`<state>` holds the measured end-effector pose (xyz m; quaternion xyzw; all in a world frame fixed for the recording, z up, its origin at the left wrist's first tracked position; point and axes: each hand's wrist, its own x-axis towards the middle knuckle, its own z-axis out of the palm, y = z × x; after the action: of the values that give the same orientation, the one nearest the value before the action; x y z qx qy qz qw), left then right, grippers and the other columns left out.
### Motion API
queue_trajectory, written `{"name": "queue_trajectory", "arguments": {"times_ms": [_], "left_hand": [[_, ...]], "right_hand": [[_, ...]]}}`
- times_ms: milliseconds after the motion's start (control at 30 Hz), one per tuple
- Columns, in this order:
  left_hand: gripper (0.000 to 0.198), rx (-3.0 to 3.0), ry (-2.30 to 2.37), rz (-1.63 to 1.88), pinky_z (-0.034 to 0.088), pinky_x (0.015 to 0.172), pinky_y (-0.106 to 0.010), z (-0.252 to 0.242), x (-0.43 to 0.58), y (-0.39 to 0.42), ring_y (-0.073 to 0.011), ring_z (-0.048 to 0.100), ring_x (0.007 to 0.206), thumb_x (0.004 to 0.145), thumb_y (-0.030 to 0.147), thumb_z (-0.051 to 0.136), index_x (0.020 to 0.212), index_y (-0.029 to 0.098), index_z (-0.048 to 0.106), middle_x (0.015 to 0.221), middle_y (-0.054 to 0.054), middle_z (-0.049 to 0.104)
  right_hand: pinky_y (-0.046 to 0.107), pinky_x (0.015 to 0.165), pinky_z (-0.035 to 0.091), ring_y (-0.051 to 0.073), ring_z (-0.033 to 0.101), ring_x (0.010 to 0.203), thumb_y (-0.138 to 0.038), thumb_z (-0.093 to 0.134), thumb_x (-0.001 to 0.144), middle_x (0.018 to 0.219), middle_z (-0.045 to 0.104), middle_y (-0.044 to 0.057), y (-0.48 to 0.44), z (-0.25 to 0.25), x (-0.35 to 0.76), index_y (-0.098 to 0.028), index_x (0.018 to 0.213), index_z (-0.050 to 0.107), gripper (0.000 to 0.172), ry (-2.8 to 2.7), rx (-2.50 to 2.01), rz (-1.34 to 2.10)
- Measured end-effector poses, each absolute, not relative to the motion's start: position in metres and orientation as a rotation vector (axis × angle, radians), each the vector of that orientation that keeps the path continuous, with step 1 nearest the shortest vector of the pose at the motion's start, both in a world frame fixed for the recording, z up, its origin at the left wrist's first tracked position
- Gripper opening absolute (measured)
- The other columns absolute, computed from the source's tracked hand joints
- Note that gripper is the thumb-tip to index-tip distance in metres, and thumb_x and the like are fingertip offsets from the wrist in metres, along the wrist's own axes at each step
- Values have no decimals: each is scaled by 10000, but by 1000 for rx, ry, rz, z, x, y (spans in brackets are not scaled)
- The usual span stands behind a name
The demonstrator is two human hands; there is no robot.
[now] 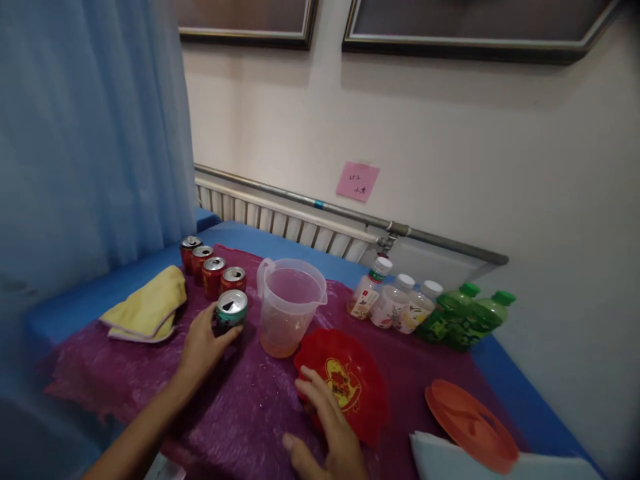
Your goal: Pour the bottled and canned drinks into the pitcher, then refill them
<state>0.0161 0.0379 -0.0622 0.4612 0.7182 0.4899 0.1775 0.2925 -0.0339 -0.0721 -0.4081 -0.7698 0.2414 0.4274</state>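
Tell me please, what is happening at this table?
A person works at a purple-covered table. The left hand grips a green can beside four red cans. The right hand lies open at the edge of a red bowl. Between them stands a clear jug holding a little orange liquid.

A cream plastered wall [450,133] fills 12 to 3 o'clock, with two dark-framed pictures [247,17] cut off at 12 (their contents too dim to tell). A pink paper note [357,181] is stuck near centre. Just below, a grey metal pipe [350,217] slants above a white ribbed radiator [300,230]. A pale blue curtain [90,133] hangs from 9 to 11. A blue-topped table [90,300] spans 8 to 4 in soft light.
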Motion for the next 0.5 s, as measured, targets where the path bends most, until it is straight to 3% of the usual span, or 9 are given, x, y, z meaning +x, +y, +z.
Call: {"name": "queue_trajectory", "arguments": {"times_ms": [233, 500], "left_hand": [[782, 1373, 2107, 1336, 441, 1078, -530, -74, 24, 58, -348, 542, 1163, 629, 491, 682, 1291, 94, 556, 1192, -196, 591], [739, 1349, 2102, 1390, 476, 1035, -527, -84, 26, 63, -351, 569, 1124, 653, 538, 647, 1227, 82, 556, 1187, -209, 611]], "right_hand": [[372, 993, 553, 277, 649, 1209, -151, 644, 706, 1350, 650, 83, -37, -77, 303, -282, 1275, 639, 583, -1944, -1073, 653], [337, 964, 562, 268, 657, 1198, -134, 626, 653, 1339, 658, 77, -37, -86, 304, -282, 1263, 649, 628, -1995, -1076, 680]]}}
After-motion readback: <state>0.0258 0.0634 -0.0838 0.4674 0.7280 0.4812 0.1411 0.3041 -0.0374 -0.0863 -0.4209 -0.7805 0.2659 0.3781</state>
